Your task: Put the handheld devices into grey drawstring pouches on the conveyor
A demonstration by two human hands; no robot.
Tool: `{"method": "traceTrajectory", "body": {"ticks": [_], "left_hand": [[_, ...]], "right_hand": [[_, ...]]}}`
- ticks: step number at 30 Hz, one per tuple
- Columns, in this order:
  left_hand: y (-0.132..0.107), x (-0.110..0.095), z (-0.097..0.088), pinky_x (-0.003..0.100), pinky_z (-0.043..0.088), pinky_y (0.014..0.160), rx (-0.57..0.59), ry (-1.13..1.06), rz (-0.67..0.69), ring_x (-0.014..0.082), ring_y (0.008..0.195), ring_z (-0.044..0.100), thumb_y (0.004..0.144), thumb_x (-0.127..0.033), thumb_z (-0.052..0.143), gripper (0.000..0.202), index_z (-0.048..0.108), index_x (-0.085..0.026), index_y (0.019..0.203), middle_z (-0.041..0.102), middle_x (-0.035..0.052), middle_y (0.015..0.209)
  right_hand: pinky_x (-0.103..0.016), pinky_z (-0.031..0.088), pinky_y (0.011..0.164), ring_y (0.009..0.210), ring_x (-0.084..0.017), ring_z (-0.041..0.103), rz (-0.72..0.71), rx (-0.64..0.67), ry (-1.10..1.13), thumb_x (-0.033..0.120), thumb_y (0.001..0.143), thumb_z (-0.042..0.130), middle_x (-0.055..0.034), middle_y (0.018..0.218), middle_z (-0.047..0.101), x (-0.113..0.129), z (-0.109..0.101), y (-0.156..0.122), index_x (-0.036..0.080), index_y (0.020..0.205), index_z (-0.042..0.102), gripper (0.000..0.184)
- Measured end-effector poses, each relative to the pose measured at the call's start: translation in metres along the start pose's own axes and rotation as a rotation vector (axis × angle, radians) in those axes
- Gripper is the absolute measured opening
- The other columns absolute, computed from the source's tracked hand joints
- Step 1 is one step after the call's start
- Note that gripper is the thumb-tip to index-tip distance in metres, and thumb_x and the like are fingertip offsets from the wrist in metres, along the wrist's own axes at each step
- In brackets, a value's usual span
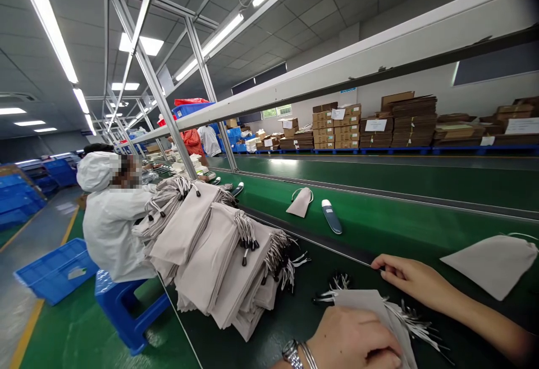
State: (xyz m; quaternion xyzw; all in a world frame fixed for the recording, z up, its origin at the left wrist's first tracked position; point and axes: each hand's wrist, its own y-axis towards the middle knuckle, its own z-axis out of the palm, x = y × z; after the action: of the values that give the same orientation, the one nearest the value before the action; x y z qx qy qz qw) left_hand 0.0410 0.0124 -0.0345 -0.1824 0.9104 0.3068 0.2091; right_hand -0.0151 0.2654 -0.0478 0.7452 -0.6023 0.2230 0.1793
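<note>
**You are gripping a drawstring pouch (362, 308) with your left hand (353, 340).**
Your open right hand (416, 283) is touching the conveyor edge rail (320, 239), with a second pouch (490, 265) lying at 3 o'clock.

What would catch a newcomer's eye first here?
A big heap of beige drawstring pouches catches the eye first, piled at the edge of the green conveyor belt beside a co-worker in a white hooded suit. Stacked cardboard boxes line the far wall. Nearest, the left hand rests on another pouch.

Camera: one, worn on the head, tilted sideways;
Facing: forward and down along the green conveyor belt (379, 212);
Near: left hand (353, 341) and right hand (415, 282), low in frame;
Far: stacked cartons (337, 127), well off
</note>
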Motion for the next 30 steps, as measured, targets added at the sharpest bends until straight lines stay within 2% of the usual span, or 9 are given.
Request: {"method": "traceTrajectory", "body": {"ticks": [11, 19, 22, 24, 27, 30], "left_hand": [[-0.002, 0.002, 0.003, 0.016, 0.046, 0.069, 0.023, 0.016, -0.016, 0.0090, 0.077, 0.068, 0.090, -0.029, 0.056, 0.011, 0.066, -0.025, 0.091, 0.072, -0.0043, 0.085], [-0.001, 0.002, 0.003, 0.018, 0.048, 0.072, 0.075, 0.032, -0.038, 0.0110, 0.080, 0.068, 0.090, -0.027, 0.055, 0.011, 0.066, -0.025, 0.093, 0.073, -0.0031, 0.089], [0.000, -0.001, 0.003, 0.020, 0.047, 0.068, 0.043, 0.017, -0.011, 0.0119, 0.077, 0.066, 0.087, -0.023, 0.058, 0.008, 0.066, -0.023, 0.089, 0.071, -0.0021, 0.084], [0.003, -0.005, -0.002, 0.024, 0.047, 0.070, -0.029, 0.042, -0.013, 0.0141, 0.076, 0.064, 0.085, -0.020, 0.060, 0.006, 0.066, -0.022, 0.086, 0.069, -0.0005, 0.081], [0.008, -0.012, -0.015, 0.033, 0.045, 0.077, -0.195, 0.137, -0.175, 0.0199, 0.086, 0.059, 0.078, -0.013, 0.063, 0.015, 0.065, -0.022, 0.089, 0.065, 0.0037, 0.090], [0.012, -0.016, -0.029, 0.036, 0.043, 0.079, -0.234, 0.162, -0.360, 0.0227, 0.094, 0.055, 0.071, -0.003, 0.062, 0.028, 0.064, -0.021, 0.092, 0.062, 0.0044, 0.096]], "right_hand": [[-0.026, 0.033, 0.060, 0.068, -0.018, 0.058, 0.027, 0.044, -0.010, 0.043, 0.091, 0.042, 0.0006, 0.077, 0.062, 0.002, -0.001, 0.000, 0.028, 0.109, 0.063, 0.032], [-0.026, 0.032, 0.059, 0.067, -0.019, 0.058, 0.019, 0.028, -0.005, 0.044, 0.090, 0.043, 0.0005, 0.076, 0.063, 0.000, -0.001, 0.001, 0.029, 0.108, 0.064, 0.031], [-0.026, 0.032, 0.058, 0.067, -0.019, 0.058, 0.017, 0.023, -0.002, 0.044, 0.090, 0.044, 0.0005, 0.076, 0.064, -0.001, -0.001, 0.001, 0.030, 0.107, 0.065, 0.030], [-0.026, 0.033, 0.058, 0.066, -0.019, 0.058, 0.014, 0.018, 0.000, 0.045, 0.090, 0.044, 0.0004, 0.076, 0.064, -0.001, 0.000, 0.001, 0.029, 0.107, 0.065, 0.031], [-0.026, 0.033, 0.058, 0.066, -0.019, 0.059, 0.010, 0.013, 0.007, 0.045, 0.091, 0.044, 0.0000, 0.076, 0.064, -0.001, 0.000, 0.000, 0.029, 0.107, 0.065, 0.031], [-0.026, 0.034, 0.058, 0.066, -0.019, 0.059, 0.012, 0.011, 0.008, 0.045, 0.091, 0.044, -0.0002, 0.075, 0.065, 0.000, 0.000, -0.001, 0.029, 0.106, 0.065, 0.031]]}}
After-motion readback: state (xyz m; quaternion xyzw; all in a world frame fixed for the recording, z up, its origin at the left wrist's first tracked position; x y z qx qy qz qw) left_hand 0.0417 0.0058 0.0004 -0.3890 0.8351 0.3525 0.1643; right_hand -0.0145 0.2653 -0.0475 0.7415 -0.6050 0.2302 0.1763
